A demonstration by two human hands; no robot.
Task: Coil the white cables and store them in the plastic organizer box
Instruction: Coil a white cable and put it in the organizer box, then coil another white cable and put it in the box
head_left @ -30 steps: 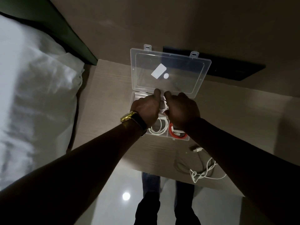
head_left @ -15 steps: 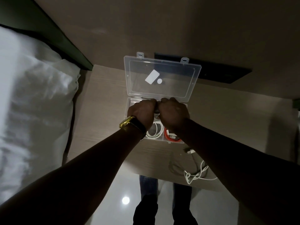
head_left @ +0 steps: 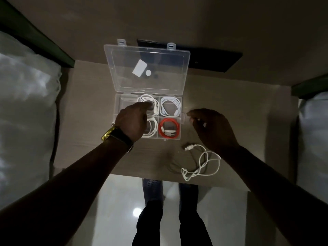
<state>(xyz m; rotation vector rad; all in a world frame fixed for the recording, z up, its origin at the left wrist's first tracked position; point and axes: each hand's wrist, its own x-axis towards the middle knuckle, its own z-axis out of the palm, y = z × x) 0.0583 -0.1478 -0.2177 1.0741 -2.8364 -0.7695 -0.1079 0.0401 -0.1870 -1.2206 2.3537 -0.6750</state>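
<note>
The clear plastic organizer box stands on the small table with its lid upright. Coiled white cables lie in the back middle compartment, the back right compartment and the front middle one; a red coiled cable fills the front right. My left hand rests over the box, fingertips touching the back middle coil. To the right of the box my right hand hovers with fingers curled and empty. A loose white cable lies uncoiled near the front edge of the table.
The wooden table sits between two beds with white bedding. A black flat panel is on the wall behind the lid. Below the table's front edge are the glossy floor and my legs.
My right hand has pulled out of the box to the right and opened. My left hand stays over the middle compartments. The coiled cable now lies in the back middle compartment.
</note>
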